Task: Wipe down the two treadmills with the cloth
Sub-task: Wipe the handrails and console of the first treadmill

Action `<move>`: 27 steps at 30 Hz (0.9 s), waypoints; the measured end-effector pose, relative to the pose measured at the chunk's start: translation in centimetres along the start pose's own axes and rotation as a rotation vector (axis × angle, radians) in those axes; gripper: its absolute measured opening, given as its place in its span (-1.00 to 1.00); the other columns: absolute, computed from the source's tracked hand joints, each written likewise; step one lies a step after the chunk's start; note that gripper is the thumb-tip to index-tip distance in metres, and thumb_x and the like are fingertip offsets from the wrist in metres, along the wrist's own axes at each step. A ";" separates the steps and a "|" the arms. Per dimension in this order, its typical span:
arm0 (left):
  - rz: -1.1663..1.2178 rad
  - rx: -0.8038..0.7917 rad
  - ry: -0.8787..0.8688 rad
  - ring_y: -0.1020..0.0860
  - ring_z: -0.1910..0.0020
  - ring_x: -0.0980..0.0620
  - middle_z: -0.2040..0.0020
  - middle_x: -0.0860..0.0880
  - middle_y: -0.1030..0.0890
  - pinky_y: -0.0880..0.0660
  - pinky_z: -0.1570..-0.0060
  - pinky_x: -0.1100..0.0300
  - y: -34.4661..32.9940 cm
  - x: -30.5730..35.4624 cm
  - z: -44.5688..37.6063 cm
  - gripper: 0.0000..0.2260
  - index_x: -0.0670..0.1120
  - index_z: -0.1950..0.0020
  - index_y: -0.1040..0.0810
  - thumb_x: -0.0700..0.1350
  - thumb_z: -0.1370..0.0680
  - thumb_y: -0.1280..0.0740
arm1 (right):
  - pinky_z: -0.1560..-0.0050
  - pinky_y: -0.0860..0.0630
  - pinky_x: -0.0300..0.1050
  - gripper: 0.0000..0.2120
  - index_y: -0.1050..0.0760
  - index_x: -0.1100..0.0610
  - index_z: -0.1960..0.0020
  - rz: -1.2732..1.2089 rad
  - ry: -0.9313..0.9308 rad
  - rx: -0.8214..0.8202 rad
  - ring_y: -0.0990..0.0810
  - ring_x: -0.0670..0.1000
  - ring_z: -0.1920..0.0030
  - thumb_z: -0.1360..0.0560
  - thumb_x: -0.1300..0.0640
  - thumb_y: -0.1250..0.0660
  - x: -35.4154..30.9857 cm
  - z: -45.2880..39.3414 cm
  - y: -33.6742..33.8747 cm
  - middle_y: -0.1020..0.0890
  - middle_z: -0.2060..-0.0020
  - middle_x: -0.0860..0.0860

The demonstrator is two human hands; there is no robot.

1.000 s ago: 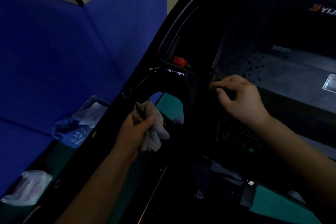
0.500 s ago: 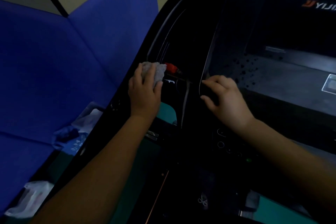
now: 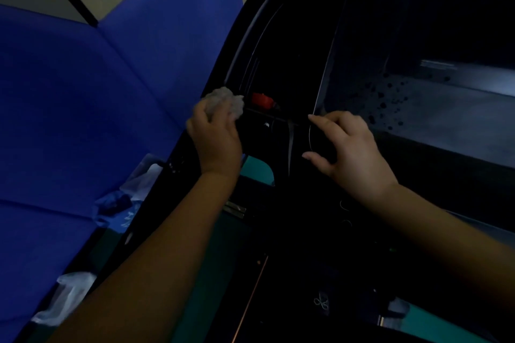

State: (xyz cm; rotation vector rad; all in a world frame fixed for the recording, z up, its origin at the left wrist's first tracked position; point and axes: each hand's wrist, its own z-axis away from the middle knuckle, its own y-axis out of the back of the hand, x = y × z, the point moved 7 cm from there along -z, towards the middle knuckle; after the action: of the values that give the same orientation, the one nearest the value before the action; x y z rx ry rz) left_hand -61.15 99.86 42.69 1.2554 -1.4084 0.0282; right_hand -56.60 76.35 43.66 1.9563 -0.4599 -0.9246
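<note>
The black treadmill console (image 3: 418, 125) fills the right and centre of the dim view. My left hand (image 3: 216, 136) presses a crumpled grey cloth (image 3: 225, 101) against the console's left frame, just left of a red safety key (image 3: 262, 100). My right hand (image 3: 348, 147) rests its spread fingers on the edge of a dark panel, beside a thin black strap (image 3: 291, 142) that hangs from the key area. Only one treadmill shows.
Blue padded wall panels (image 3: 83, 106) stand at the left. Crumpled plastic bags (image 3: 122, 200) and a second white bag (image 3: 64, 298) lie on the floor below them. Green floor (image 3: 259, 170) shows through the frame. Round buttons (image 3: 345, 214) sit below my right hand.
My left hand rose with the cloth from below the frame to beside the red key, then shifted slightly left. My right hand's fingers have spread apart on the panel edge.
</note>
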 end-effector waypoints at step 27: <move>-0.397 0.032 -0.058 -0.41 -0.27 -0.18 -0.33 -0.24 -0.45 -0.27 -0.28 0.02 11.2 -5.4 1.8 -0.64 -0.21 -0.41 -0.34 -0.16 -0.62 -0.19 | -0.31 -0.30 0.20 -0.14 -0.17 0.13 -0.51 0.178 -0.142 -0.013 -0.29 0.21 -0.38 -0.38 -0.30 -0.32 -2.5 1.1 -1.4 -0.31 -0.39 0.18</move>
State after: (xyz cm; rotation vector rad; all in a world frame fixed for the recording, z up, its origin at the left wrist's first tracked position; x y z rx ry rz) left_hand -71.32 106.81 45.16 1.5536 -1.1891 -0.2596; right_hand -59.17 78.01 43.20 1.8121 -0.6966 -0.9515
